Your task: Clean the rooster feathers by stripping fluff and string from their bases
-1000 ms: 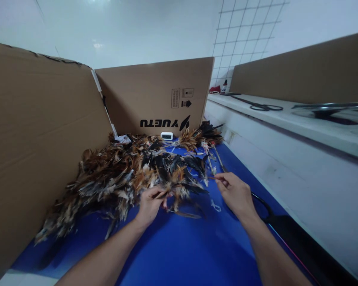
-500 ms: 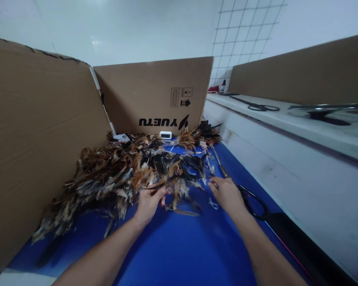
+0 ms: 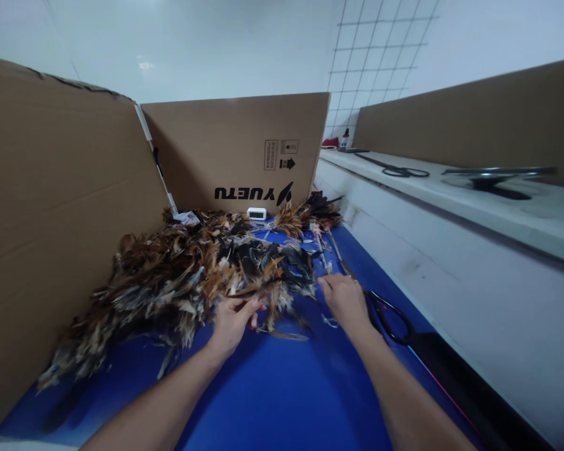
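My left hand (image 3: 231,326) is closed in a pinch on a thin brown feather (image 3: 244,293), at the near edge of a large pile of feathers (image 3: 169,275). To its right my right hand (image 3: 346,302) is closed too, thumb and fingers pressed together; whatever they hold is too small or blurred to make out. Loose brown and black feathers (image 3: 282,275) lie between and beyond the hands. A small clear loop (image 3: 329,322) rests on the blue tabletop (image 3: 282,388) beside my right hand. Thin sticks (image 3: 323,254) lie past that hand.
Cardboard walls (image 3: 244,150) enclose the back and left. A small white digital clock (image 3: 256,213) stands at the back. Right of my right hand lies a black looped handle (image 3: 390,316) by a long black object (image 3: 451,369). A white ledge (image 3: 489,213) runs along the right.
My right hand has moved a little left, toward the feathers. My left hand stays nearly in place with its pinch. The whole view has shifted slightly.
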The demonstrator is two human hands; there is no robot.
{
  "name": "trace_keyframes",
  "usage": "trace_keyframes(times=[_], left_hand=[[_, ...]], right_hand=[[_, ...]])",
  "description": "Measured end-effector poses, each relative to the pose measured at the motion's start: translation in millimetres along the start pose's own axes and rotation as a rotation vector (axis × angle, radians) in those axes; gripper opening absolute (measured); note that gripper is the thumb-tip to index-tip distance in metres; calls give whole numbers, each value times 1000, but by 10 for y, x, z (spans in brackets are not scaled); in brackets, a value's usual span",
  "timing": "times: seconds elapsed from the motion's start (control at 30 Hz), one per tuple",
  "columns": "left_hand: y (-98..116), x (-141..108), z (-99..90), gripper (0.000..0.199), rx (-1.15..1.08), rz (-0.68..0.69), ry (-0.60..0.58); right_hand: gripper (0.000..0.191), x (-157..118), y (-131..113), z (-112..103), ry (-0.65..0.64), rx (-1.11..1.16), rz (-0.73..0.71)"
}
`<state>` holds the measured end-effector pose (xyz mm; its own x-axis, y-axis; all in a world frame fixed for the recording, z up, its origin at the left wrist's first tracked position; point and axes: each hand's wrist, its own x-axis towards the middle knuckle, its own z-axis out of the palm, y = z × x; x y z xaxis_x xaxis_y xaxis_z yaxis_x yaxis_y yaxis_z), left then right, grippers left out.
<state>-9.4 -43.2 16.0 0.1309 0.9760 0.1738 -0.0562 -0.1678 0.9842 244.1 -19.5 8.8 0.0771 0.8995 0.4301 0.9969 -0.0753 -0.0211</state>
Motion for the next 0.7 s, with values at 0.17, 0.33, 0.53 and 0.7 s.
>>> trace_keyframes(times=[0.17,0.33,0.53,0.7], left_hand=[[-4,-4,1,26,-15,6,-6],[-1,-7,2,27,-11,7,-6],[6,-7,5,26,-19,2,-6],[-6,-6,4,26,-18,7,-2]], right_hand=[[23,-8,292,-41,47,-41,160],[24,-12,290,12,-47,-113,120],[20,40,258,62,-108,-161,122],[21,51,259,58,-121,-157,113]])
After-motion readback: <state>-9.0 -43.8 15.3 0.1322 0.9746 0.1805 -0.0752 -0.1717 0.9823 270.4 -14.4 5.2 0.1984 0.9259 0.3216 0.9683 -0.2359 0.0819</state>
